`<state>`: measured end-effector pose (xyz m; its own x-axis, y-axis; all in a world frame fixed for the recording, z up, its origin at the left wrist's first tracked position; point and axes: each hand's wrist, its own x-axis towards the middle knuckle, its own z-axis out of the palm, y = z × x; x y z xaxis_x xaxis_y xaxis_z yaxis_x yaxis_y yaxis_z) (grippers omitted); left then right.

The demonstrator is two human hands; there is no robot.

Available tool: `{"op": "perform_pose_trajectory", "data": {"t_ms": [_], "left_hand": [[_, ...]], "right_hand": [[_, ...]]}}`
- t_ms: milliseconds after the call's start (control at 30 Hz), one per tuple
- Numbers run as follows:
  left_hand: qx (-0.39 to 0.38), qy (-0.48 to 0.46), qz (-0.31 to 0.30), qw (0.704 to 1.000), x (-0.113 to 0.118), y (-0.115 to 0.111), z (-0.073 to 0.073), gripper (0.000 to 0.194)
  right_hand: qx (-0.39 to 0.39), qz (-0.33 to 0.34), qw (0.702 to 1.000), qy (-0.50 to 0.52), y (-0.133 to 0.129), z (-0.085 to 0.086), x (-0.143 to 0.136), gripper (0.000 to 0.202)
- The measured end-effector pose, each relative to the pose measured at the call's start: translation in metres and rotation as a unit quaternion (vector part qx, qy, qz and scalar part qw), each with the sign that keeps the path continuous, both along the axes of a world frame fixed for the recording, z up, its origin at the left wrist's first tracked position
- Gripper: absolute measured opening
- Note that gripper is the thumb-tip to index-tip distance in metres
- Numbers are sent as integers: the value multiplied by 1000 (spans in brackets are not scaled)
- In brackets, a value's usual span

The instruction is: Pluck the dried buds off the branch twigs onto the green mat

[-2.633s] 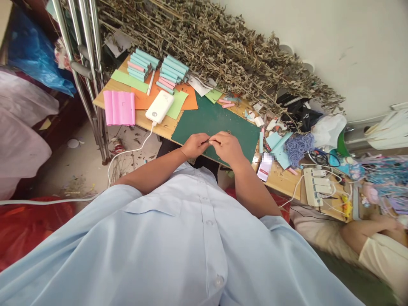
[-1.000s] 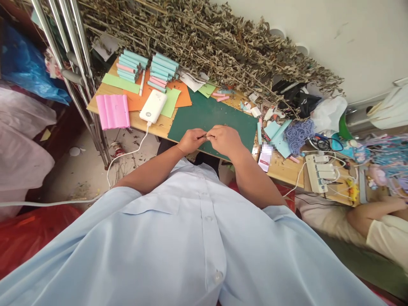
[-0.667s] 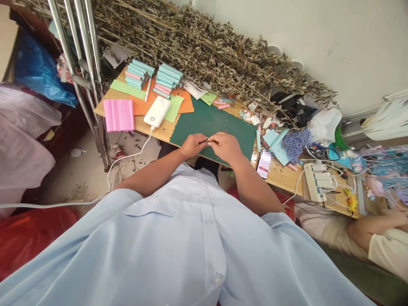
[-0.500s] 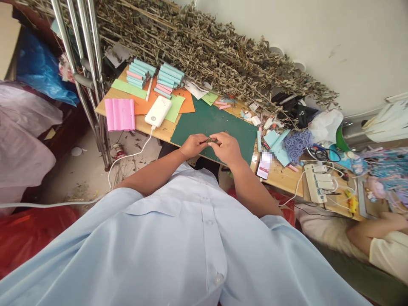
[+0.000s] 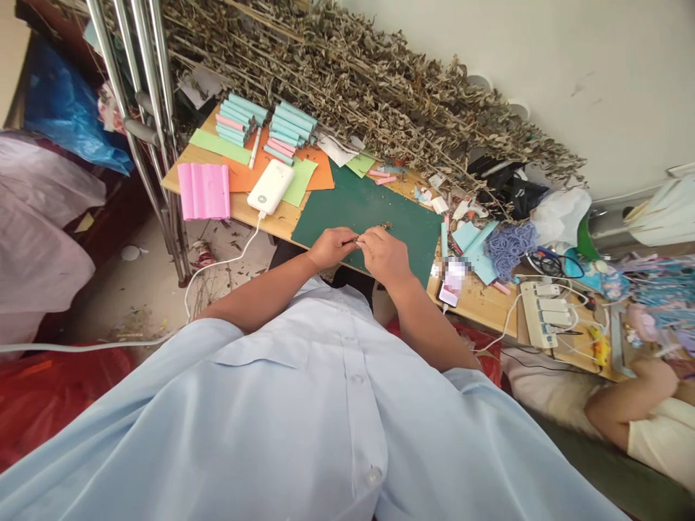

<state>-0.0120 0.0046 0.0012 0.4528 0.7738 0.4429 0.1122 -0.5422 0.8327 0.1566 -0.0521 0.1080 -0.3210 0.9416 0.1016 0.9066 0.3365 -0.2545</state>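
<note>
My left hand and my right hand meet above the near edge of a dark green mat. Both are closed, fingertips pinching a small piece of dried herb between them; most of it is hidden by the fingers. A bit of dried plant shows just past the right hand's knuckles. To the left of the mat lie a white power bank with a cable, and stacked blue and pink paper rolls.
Long dried plant stalks heap along the wall side. Metal crutches stand at left. Right of the mat are a phone, purple yarn and a power strip. Another person's arm shows at far right.
My right hand's fingers have shifted slightly over the herb, so less of it shows between the hands. A bit of plant now shows beyond the right knuckles. The view has tilted a little.
</note>
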Motion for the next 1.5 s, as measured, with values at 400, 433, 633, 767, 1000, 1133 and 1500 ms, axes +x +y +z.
{"op": "perform_pose_trajectory", "data": {"t_ms": [400, 433, 633, 767, 1000, 1133, 1500], "left_hand": [[1, -3, 7, 1000, 2, 0, 0, 50], [2, -4, 7, 1000, 2, 0, 0, 51], [5, 2, -3, 1000, 0, 0, 1, 50], [8, -9, -4, 1000, 1, 0, -2, 49], [7, 17, -9, 1000, 0, 0, 1, 48], [12, 2, -12, 1000, 0, 0, 2, 52], [12, 6, -9, 1000, 1, 1, 2, 60]], "right_hand": [[-64, 21, 997, -42, 12, 21, -4, 24], [-67, 23, 997, -28, 13, 20, -3, 23], [-39, -15, 994, 99, 14, -2, 5, 14], [-39, -3, 992, 118, 12, -6, 5, 20], [-58, -5, 993, 98, 16, 3, 2, 19], [-82, -13, 991, 106, 22, 7, 1, 15], [-153, -87, 977, 117, 33, 11, -1, 10]]}}
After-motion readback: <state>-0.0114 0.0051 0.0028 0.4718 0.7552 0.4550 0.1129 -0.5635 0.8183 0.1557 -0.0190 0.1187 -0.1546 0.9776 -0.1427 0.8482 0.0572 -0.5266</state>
